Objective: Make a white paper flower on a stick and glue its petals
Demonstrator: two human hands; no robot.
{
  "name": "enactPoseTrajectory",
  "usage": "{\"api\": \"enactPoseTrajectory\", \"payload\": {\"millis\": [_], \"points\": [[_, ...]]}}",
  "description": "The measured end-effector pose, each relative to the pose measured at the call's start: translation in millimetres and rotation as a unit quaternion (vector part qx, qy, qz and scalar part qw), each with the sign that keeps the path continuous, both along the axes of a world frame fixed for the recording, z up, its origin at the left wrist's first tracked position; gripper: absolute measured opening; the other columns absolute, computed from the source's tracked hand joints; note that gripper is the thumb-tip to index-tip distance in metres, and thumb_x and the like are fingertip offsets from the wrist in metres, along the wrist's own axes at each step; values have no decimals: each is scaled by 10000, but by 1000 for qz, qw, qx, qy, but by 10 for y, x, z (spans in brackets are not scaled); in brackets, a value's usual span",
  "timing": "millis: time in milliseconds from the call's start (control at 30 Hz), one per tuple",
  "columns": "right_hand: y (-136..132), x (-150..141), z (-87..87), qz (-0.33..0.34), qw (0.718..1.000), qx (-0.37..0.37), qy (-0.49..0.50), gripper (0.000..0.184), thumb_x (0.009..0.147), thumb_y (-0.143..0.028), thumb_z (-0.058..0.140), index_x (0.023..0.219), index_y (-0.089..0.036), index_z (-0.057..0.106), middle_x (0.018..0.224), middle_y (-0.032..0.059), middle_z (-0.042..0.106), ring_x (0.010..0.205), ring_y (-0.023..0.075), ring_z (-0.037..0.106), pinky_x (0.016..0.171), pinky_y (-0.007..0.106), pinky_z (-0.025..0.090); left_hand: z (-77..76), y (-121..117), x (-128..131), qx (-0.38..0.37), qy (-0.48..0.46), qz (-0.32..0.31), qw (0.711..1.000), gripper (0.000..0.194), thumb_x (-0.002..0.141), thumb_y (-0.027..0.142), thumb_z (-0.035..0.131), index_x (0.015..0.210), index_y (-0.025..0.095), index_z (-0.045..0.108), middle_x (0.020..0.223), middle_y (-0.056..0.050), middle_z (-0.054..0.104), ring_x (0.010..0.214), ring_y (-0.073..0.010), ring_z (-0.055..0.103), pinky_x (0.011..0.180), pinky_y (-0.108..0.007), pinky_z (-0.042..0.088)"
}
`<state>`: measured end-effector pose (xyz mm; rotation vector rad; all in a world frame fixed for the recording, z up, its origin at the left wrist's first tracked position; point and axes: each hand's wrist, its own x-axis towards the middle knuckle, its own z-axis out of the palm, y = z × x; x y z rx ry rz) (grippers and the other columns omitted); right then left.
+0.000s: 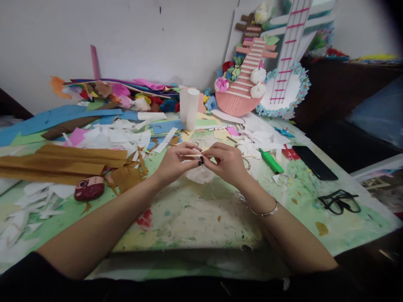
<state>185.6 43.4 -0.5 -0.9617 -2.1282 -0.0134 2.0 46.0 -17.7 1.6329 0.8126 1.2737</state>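
Observation:
Above the middle of the table, my left hand (176, 162) and my right hand (226, 162) meet fingertip to fingertip. Both are closed in a pinch on a thin pale stick-like piece (192, 155), which runs sideways between them; its exact kind is too small to make out. Dark polish shows on a thumbnail. Just under the fingers lies a thin, see-through white paper piece (200, 175), partly hidden by the hands. A silver bangle (267, 211) circles my right wrist.
White paper scraps (116, 136) and brown crepe paper (63, 161) cover the left side, near a dark red case (89, 188). White paper rolls (192, 109) stand behind. Rightward lie a green tube (271, 161), a phone (315, 162) and glasses (340, 202). Paper instruments (241, 100) lean at the back.

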Motion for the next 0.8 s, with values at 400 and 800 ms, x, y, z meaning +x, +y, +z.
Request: {"api": "enactPoseTrajectory", "payload": {"millis": [400, 800], "points": [[13, 34, -46, 53, 998, 38, -27, 234, 891, -212, 489, 937, -171, 715, 864, 51, 693, 719, 111, 602, 622, 233, 426, 5, 31, -15, 22, 54, 45, 997, 220, 740, 396, 722, 714, 178, 732, 945, -79, 658, 848, -162, 622, 705, -278, 549], [20, 62, 12, 48, 997, -30, -52, 281, 886, -181, 468, 1020, -189, 714, 912, 51, 690, 737, 117, 598, 646, 241, 420, -62, 103, -90, 141, 145, 98, 974, 150, 750, 370, 727, 762, 220, 730, 958, -49, 616, 960, -177, 585, 918, -358, 468]]}}
